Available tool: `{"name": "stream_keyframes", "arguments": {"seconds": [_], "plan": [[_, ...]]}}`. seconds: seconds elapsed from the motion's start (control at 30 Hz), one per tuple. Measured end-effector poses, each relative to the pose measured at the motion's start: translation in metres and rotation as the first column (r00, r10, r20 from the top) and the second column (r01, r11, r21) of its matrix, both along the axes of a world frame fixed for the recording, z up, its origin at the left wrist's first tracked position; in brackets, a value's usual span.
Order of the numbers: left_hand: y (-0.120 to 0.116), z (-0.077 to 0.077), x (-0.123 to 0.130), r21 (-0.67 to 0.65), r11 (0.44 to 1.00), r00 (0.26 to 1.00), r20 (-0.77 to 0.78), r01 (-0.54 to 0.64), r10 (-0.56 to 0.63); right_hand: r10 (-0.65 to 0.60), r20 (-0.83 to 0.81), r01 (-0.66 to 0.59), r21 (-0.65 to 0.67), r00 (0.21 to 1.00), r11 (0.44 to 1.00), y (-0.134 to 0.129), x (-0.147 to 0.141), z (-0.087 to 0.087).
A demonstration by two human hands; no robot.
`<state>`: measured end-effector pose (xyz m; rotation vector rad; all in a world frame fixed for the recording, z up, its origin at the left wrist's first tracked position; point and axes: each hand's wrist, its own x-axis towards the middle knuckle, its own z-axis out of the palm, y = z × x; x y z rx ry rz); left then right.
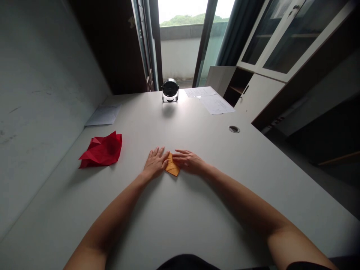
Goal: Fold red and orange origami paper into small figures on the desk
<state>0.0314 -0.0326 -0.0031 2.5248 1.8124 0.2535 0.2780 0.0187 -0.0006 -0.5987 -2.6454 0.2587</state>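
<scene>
In the head view, your left hand lies flat, fingers spread, touching the small folded orange paper; your right hand, fingers extended, covers its right edge. Neither is clenched. The paper lies mid-scene on the smooth white tabletop, right of the crumpled red sheet.

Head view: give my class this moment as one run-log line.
left hand: touching folded orange paper | right hand: touching its right side | red paper: creased, left of both hands

Head-worn view, forward, down over hands
</scene>
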Motion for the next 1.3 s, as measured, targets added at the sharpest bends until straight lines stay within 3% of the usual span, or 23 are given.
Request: {"name": "stream_keyframes", "arguments": {"seconds": [0.17,0.4,0.63,0.93,1.3], "plan": [[-0.007,0.008,-0.001,0.090,0.996,1.000,0.021,0.016,-0.018,-0.049,0.027,0.050,-0.048,0.998,0.998,-0.001,0.000,-0.002],[-0.007,0.016,-0.014,0.116,0.983,0.986,0.062,0.145,-0.153,-0.170,0.096,0.175,-0.055,0.981,0.983,0.001,0.002,-0.001],[-0.005,0.020,-0.021,0.114,0.976,0.980,0.053,0.186,-0.192,-0.252,0.098,0.256,-0.039,0.963,0.966,0.005,0.007,0.003],[-0.006,0.024,-0.018,0.169,0.954,0.965,0.047,0.249,-0.260,-0.255,0.097,0.257,-0.010,0.962,0.966,0.002,0.003,0.007],[-0.005,0.016,-0.012,0.151,0.969,0.971,0.114,0.193,-0.211,-0.162,0.042,0.167,-0.157,0.986,0.973,0.004,0.003,-0.004]]}}
